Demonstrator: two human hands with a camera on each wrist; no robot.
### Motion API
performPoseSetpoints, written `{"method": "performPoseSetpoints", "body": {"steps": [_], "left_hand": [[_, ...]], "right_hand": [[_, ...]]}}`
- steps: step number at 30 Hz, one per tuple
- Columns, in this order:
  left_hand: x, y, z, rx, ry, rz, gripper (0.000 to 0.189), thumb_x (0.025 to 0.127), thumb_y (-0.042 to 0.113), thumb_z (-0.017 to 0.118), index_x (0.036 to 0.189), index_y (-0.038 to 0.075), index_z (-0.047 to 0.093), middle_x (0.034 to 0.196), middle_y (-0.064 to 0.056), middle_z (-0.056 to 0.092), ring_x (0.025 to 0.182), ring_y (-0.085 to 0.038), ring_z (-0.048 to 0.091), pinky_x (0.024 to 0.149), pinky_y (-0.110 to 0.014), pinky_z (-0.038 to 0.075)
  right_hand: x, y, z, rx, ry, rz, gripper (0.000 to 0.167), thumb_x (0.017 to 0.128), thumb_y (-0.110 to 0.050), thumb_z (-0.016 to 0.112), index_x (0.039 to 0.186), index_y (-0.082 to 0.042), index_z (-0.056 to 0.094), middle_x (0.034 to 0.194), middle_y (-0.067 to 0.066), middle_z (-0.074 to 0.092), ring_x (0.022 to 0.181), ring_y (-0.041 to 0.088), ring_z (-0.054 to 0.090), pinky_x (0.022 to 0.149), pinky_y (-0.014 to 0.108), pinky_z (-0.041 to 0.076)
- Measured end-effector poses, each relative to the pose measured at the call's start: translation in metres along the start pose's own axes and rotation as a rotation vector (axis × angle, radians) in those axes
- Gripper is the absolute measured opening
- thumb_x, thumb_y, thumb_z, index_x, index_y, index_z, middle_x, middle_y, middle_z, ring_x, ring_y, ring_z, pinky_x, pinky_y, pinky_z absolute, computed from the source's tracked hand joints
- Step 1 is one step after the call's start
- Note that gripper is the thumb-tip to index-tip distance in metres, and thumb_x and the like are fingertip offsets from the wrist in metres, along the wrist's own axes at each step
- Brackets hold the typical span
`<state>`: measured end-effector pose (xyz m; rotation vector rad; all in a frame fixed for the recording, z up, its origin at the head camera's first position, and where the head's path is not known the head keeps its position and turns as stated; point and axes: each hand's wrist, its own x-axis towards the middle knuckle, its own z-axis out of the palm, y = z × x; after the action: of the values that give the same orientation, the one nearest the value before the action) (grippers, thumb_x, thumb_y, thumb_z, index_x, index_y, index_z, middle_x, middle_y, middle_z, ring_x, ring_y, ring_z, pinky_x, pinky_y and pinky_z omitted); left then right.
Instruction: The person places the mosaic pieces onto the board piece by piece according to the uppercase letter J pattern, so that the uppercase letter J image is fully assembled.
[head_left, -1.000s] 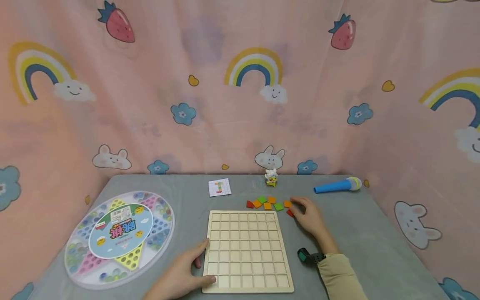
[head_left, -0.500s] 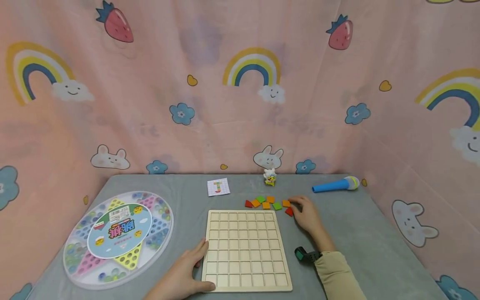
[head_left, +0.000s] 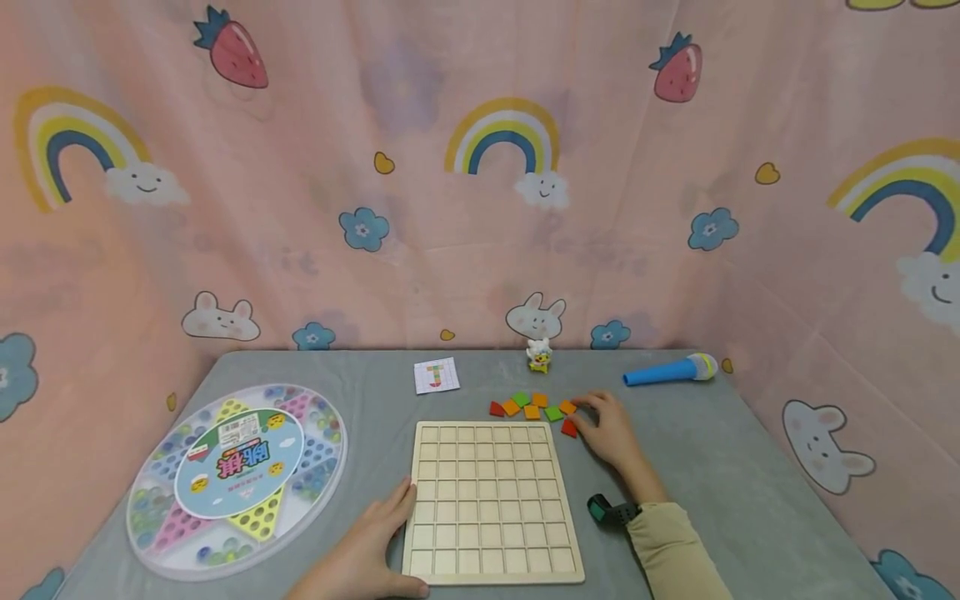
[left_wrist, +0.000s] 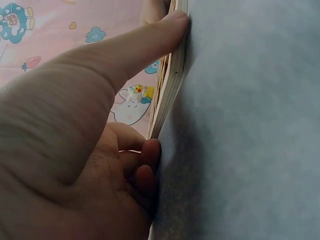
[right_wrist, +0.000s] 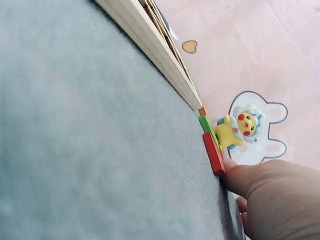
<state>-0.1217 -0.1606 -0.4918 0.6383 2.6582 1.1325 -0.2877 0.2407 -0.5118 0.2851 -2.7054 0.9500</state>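
Note:
A pale wooden grid board [head_left: 491, 504] lies before me on the grey tabletop. My left hand [head_left: 367, 542] rests along its left edge, thumb by the near corner; in the left wrist view the thumb [left_wrist: 135, 50] lies against the board's side. My right hand [head_left: 611, 429] is on the table beyond the board's far right corner, fingertips at a red tile [head_left: 570, 428] and an orange tile [head_left: 567, 407]. In the right wrist view the thumb touches the end of the red tile [right_wrist: 214, 154]. A green tile [head_left: 553, 413] and several other small tiles lie just left.
A round Chinese checkers set [head_left: 240, 483] with marbles sits at left. Along the back are a pattern card [head_left: 437, 377], a small figurine [head_left: 539, 356] and a blue toy microphone [head_left: 671, 370]. A patterned pink curtain [head_left: 480, 250] hangs behind the table.
The red and orange tiles under my right hand have slid slightly left toward the other tiles, and the hand moved with them. My left hand has stayed at the board's edge.

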Motion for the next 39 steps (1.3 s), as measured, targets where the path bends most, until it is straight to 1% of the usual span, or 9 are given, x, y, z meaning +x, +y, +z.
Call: {"method": "performPoseSetpoints", "body": {"steps": [6, 10, 14, 21, 24, 28, 32, 35, 39], "left_hand": [[0.000, -0.001, 0.003, -0.032, -0.017, -0.035, 0.129, 0.069, 0.047, 0.098, 0.165, -0.004, 0.029, 0.174, -0.024, 0.021, 0.148, -0.049, 0.034, 0.110, -0.066, 0.040], [0.002, 0.001, 0.004, -0.039, -0.018, -0.044, 0.128, 0.070, 0.049, 0.097, 0.166, -0.001, 0.028, 0.175, -0.021, 0.020, 0.149, -0.048, 0.032, 0.111, -0.067, 0.038], [0.003, 0.004, 0.004, -0.036, -0.020, -0.044, 0.127, 0.072, 0.050, 0.096, 0.166, -0.001, 0.028, 0.176, -0.020, 0.019, 0.151, -0.049, 0.031, 0.112, -0.070, 0.036], [0.003, 0.005, 0.007, -0.021, -0.020, -0.049, 0.127, 0.072, 0.051, 0.096, 0.166, -0.001, 0.028, 0.176, -0.018, 0.019, 0.150, -0.046, 0.032, 0.112, -0.069, 0.036], [0.003, 0.005, 0.007, -0.015, -0.018, -0.041, 0.127, 0.072, 0.052, 0.095, 0.166, -0.001, 0.028, 0.176, -0.018, 0.019, 0.150, -0.045, 0.033, 0.113, -0.068, 0.037], [0.002, 0.005, 0.006, -0.019, -0.020, -0.048, 0.127, 0.072, 0.053, 0.095, 0.166, -0.001, 0.029, 0.176, -0.018, 0.019, 0.151, -0.045, 0.032, 0.113, -0.068, 0.036], [0.000, 0.005, 0.003, -0.012, -0.009, -0.053, 0.127, 0.071, 0.052, 0.096, 0.165, -0.001, 0.030, 0.176, -0.018, 0.020, 0.150, -0.046, 0.033, 0.113, -0.068, 0.037], [0.000, 0.005, 0.001, 0.009, 0.009, -0.046, 0.126, 0.071, 0.051, 0.096, 0.165, -0.001, 0.031, 0.175, -0.018, 0.022, 0.149, -0.044, 0.036, 0.113, -0.066, 0.038], [-0.001, 0.006, 0.000, 0.015, 0.007, -0.048, 0.125, 0.071, 0.051, 0.096, 0.165, -0.001, 0.032, 0.175, -0.017, 0.022, 0.149, -0.043, 0.036, 0.113, -0.065, 0.038]], "right_hand": [[-0.005, 0.003, 0.000, 0.014, 0.032, -0.040, 0.023, 0.099, -0.003, 0.072, 0.119, 0.009, 0.072, 0.124, 0.031, 0.063, 0.120, 0.051, 0.056, 0.105, 0.066, 0.042], [-0.005, 0.004, -0.003, 0.017, 0.036, -0.042, 0.023, 0.099, -0.001, 0.070, 0.119, 0.012, 0.070, 0.121, 0.031, 0.064, 0.118, 0.050, 0.057, 0.105, 0.065, 0.043], [-0.004, 0.002, -0.011, 0.034, 0.010, -0.003, 0.027, 0.102, -0.002, 0.066, 0.125, 0.012, 0.067, 0.125, 0.033, 0.064, 0.120, 0.049, 0.058, 0.106, 0.064, 0.044], [-0.003, -0.004, -0.024, 0.077, 0.004, 0.044, 0.031, 0.106, -0.005, 0.062, 0.132, 0.012, 0.064, 0.125, 0.032, 0.064, 0.115, 0.046, 0.061, 0.102, 0.060, 0.050], [-0.003, -0.012, -0.029, 0.098, -0.011, 0.062, 0.033, 0.108, -0.009, 0.059, 0.136, 0.010, 0.062, 0.130, 0.030, 0.063, 0.119, 0.045, 0.060, 0.103, 0.060, 0.049], [-0.002, -0.030, -0.034, 0.089, -0.040, 0.069, 0.036, 0.110, -0.015, 0.058, 0.139, 0.005, 0.062, 0.135, 0.027, 0.062, 0.122, 0.043, 0.059, 0.103, 0.059, 0.050], [0.000, -0.050, -0.035, 0.082, -0.050, 0.039, 0.034, 0.109, -0.014, 0.060, 0.138, 0.003, 0.064, 0.133, 0.024, 0.065, 0.120, 0.040, 0.061, 0.097, 0.056, 0.053], [0.000, -0.063, -0.034, 0.102, -0.046, 0.020, 0.033, 0.107, -0.012, 0.062, 0.136, 0.003, 0.066, 0.131, 0.023, 0.067, 0.118, 0.039, 0.063, 0.094, 0.054, 0.054], [-0.005, -0.080, -0.029, 0.134, -0.050, 0.000, 0.031, 0.106, -0.011, 0.065, 0.134, 0.002, 0.067, 0.129, 0.021, 0.069, 0.113, 0.036, 0.065, 0.090, 0.050, 0.056]]}}
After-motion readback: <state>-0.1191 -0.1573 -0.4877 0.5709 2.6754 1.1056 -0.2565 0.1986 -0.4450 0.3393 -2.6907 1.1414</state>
